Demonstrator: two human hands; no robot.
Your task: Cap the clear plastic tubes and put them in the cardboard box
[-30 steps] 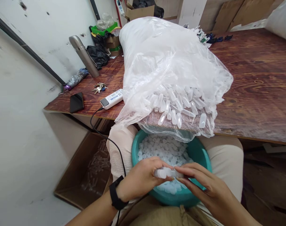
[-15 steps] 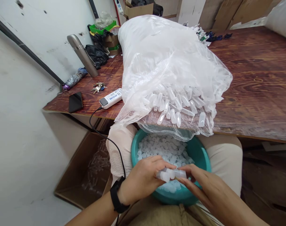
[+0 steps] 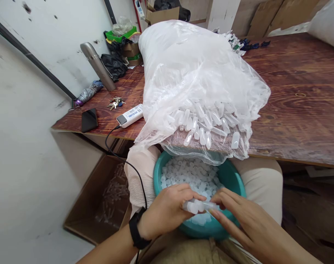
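My left hand (image 3: pixel 169 205), with a black band at the wrist, is closed around a few translucent plastic tubes (image 3: pixel 193 206) above the basin. Fingers and thumb of my right hand (image 3: pixel 232 214) pinch the right end of a clear tube (image 3: pixel 210 205) that lies against those pieces; its left end is partly hidden. Beneath both hands, the teal basin (image 3: pixel 239 183) sits between my legs, filled with small white translucent caps (image 3: pixel 188 170). More translucent tubes (image 3: pixel 202 135) spill from the mouth of a large plastic bag (image 3: pixel 188 55) on the table in front.
On the wooden table (image 3: pixel 298 121) are a phone (image 3: pixel 89 120), keys (image 3: pixel 116 103), a white device (image 3: pixel 130 115) with a black cable (image 3: pixel 134 167), and a leaning flask (image 3: pixel 98 66). Below left, a cardboard box (image 3: pixel 81 205) contains loose clear pieces. The cable hangs beside my left arm.
My right fingers have shifted slightly and the tube at their tips has turned a little. My left hand keeps its grip, and the view has moved slightly.
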